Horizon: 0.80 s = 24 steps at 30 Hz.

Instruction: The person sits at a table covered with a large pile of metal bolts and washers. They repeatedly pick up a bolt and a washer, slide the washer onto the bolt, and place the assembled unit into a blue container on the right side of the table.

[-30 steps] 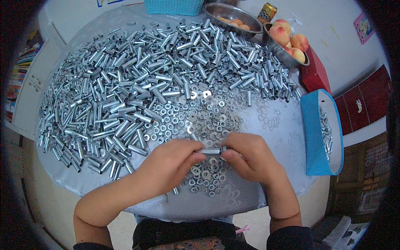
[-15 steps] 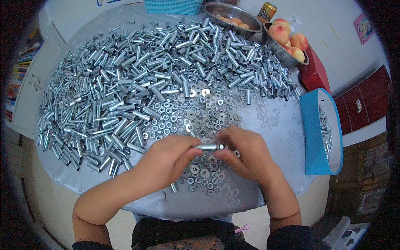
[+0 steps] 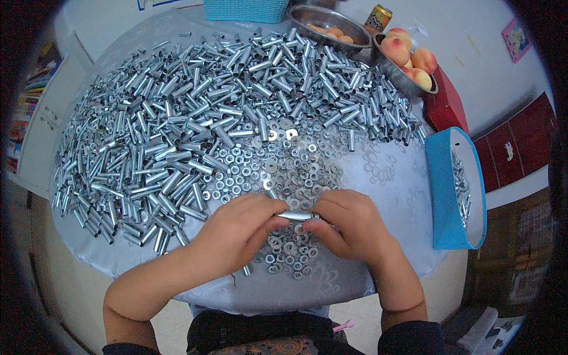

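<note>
Over the near middle of the table, a shiny metal sleeve anchor lies level between my hands. My left hand pinches its left end between thumb and fingers. Closed around the right end is my right hand, its thumb and forefinger at the tip where a nut sat in view earlier; the fingers now mostly cover that end. Beneath and beyond my hands spread loose nuts and washers. A large heap of metal sleeves fills the table's left and far side.
At the right edge stands a blue box with metal pieces inside. Along the back are a turquoise basket, a steel bowl of eggs, a can, a bowl of peaches and a red box. A patterned cloth covers the table.
My right hand has moved in to cover the nut end of the sleeve anchor, its fingers closing closer. Both hands and the anchor sit slightly lower.
</note>
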### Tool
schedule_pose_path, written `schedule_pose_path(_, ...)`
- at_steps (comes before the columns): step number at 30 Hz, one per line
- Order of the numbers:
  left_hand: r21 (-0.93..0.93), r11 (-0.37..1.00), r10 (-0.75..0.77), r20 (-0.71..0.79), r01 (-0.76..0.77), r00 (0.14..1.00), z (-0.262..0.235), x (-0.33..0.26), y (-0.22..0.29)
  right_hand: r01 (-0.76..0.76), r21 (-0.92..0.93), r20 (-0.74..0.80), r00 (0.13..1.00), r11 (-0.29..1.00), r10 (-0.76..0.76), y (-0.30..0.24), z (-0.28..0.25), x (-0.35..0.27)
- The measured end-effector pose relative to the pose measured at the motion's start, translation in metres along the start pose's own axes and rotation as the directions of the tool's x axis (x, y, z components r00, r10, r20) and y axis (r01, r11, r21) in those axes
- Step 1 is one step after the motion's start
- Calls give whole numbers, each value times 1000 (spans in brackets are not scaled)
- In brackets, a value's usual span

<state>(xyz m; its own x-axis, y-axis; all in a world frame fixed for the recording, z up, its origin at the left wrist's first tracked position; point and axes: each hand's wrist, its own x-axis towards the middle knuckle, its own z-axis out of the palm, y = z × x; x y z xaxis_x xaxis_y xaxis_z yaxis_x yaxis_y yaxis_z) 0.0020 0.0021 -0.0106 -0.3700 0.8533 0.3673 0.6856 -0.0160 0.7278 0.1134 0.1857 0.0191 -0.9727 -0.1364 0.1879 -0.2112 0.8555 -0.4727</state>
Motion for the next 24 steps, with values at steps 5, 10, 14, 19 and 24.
schedule_pose_path(5,0,998,57,-65,-57,996,3,0,-5,123,54,-188,976,991,-111,2,9,4)
schedule_pose_path(10,63,994,86,24,-88,996,0,0,0,0,13,93,996,1000,-1,3,-1,-2)
schedule_pose_path(14,46,991,129,-82,-126,988,1,2,-2,62,141,-353,936,988,-8,-8,11,6)
schedule_pose_path(19,59,992,107,9,-108,994,-2,1,1,-4,120,26,1000,993,1,4,-2,-3)
schedule_pose_path(24,68,988,141,-64,-137,988,-2,2,1,-35,349,-77,995,936,67,-7,-1,0)
